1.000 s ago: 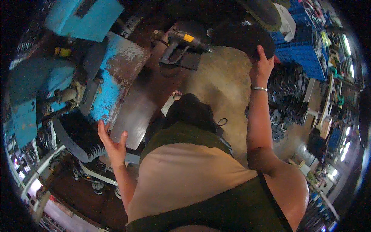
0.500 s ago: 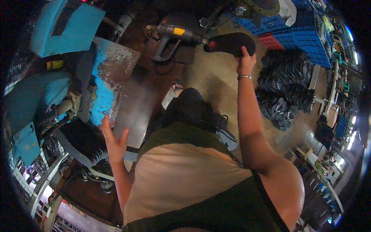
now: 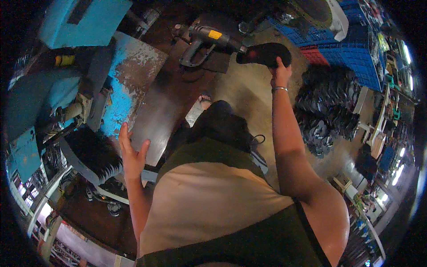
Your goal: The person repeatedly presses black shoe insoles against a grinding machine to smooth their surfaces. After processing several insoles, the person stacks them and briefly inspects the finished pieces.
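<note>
My right hand (image 3: 280, 74) reaches far ahead, thumb on top, and grips the near right end of a flat black shoe insole (image 3: 269, 53). The insole's left end lies right by the nozzle of a dark heat gun (image 3: 208, 41) with a yellow label. A faint red glow shows on the insole near the nozzle; whether the two touch I cannot tell. My left hand (image 3: 133, 153) is raised with its fingers apart and nothing in it. Just left of it sits a tight row of black, sole-like pieces (image 3: 89, 151).
Dark soles lie in a large heap (image 3: 327, 102) on the floor at right. Blue crates (image 3: 356, 58) and a red crate (image 3: 315, 54) stand beyond. At left are a blue machine housing (image 3: 84, 26) and a worn, paint-chipped blue surface (image 3: 133, 71).
The insole has shifted slightly left relative to the heat gun's nozzle, still in my right hand. My left hand stays open in nearly the same place. The whole view has turned a little.
</note>
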A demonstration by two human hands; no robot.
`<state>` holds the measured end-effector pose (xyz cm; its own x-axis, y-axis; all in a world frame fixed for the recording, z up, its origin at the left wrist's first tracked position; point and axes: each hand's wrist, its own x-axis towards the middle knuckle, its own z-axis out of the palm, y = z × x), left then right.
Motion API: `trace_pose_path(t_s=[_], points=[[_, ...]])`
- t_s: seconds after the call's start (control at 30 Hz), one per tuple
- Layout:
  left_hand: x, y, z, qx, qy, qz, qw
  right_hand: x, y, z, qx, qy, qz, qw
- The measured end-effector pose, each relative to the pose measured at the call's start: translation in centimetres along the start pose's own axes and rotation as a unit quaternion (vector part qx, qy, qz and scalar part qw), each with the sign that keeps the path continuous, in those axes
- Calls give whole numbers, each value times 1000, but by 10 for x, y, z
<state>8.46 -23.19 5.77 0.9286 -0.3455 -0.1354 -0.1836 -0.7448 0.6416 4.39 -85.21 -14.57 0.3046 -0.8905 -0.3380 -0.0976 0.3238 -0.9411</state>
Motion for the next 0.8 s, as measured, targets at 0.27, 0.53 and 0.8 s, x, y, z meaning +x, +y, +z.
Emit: trace_pose_path(t_s=[0.27, 0.53, 0.8], points=[[38, -39, -9, 137, 83, -7, 987, -21, -97, -21, -358, 12, -308, 881], [216, -76, -14, 187, 140, 21, 972, -169, -204, 116, -85, -202, -162, 962], [274, -100, -34, 323, 56, -14, 945, -311, -177, 304, 58, -448, 5, 892]])
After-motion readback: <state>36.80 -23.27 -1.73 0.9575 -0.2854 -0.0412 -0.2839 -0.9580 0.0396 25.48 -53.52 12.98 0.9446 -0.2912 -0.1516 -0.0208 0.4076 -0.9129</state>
